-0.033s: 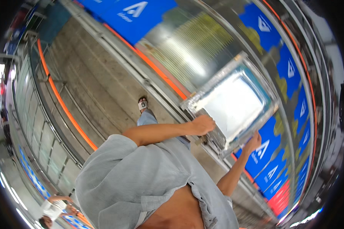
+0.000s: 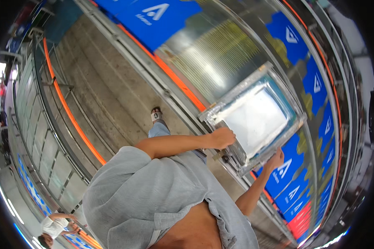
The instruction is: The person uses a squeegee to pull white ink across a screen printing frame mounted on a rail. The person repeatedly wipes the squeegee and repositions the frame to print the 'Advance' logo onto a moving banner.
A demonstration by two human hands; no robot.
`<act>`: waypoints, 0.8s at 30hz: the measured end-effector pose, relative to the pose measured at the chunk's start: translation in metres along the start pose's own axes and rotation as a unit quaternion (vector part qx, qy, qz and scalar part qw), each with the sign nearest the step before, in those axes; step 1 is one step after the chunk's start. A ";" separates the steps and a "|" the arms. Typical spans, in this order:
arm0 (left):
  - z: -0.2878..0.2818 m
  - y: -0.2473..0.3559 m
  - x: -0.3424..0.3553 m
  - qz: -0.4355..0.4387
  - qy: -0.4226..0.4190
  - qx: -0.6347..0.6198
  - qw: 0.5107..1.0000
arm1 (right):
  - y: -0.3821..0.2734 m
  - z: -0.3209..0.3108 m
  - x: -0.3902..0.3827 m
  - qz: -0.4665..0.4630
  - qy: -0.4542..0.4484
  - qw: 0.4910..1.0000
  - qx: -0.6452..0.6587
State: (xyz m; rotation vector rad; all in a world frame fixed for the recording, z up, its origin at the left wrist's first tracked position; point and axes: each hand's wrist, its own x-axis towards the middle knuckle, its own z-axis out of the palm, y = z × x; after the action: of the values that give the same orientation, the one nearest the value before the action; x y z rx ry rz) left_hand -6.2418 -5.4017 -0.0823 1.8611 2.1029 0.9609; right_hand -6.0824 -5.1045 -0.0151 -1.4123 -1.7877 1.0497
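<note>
A screen-printing frame (image 2: 285, 86) with a silvery taped rim lies on the long table to my right. Its inner field is white, edged with blue. My left hand (image 2: 222, 138) is closed at the near left side of the frame, where a grey bar (image 2: 236, 150) like a squeegee runs along the inside of the rim. The hand hides part of that bar, and I cannot tell whether the fingers grip the bar or the rim. My right hand (image 2: 274, 159) is closed on the near right edge of the frame.
Blue printed pieces (image 2: 149, 20) lie along the shiny table (image 2: 183, 45), some under the frame's near side. An orange strip (image 2: 178, 81) edges the table. On the left, beyond a concrete aisle (image 2: 112, 79), runs another long table (image 2: 45, 137). A person (image 2: 54, 226) stands far left.
The whole view has shifted slightly. Both hands stay at the frame, with no clear change in their hold.
</note>
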 end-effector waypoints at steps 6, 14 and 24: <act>-0.099 -0.099 -0.047 -0.031 0.000 0.013 0.999 | -0.088 0.112 -0.057 -0.038 0.026 0.999 -0.010; -0.241 -0.231 -0.143 -0.029 0.077 0.036 0.996 | -0.164 0.298 -0.132 -0.121 0.000 0.992 0.045; -0.441 -0.374 -0.232 -0.383 0.004 0.052 0.922 | -0.218 0.593 -0.267 0.009 -0.067 0.984 0.166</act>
State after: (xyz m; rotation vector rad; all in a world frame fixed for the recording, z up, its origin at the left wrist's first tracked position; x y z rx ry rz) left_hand -6.7349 -5.7767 -0.0162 0.8796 2.5801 0.6541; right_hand -6.6266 -5.5101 -0.1143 -1.1781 -1.6009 1.4074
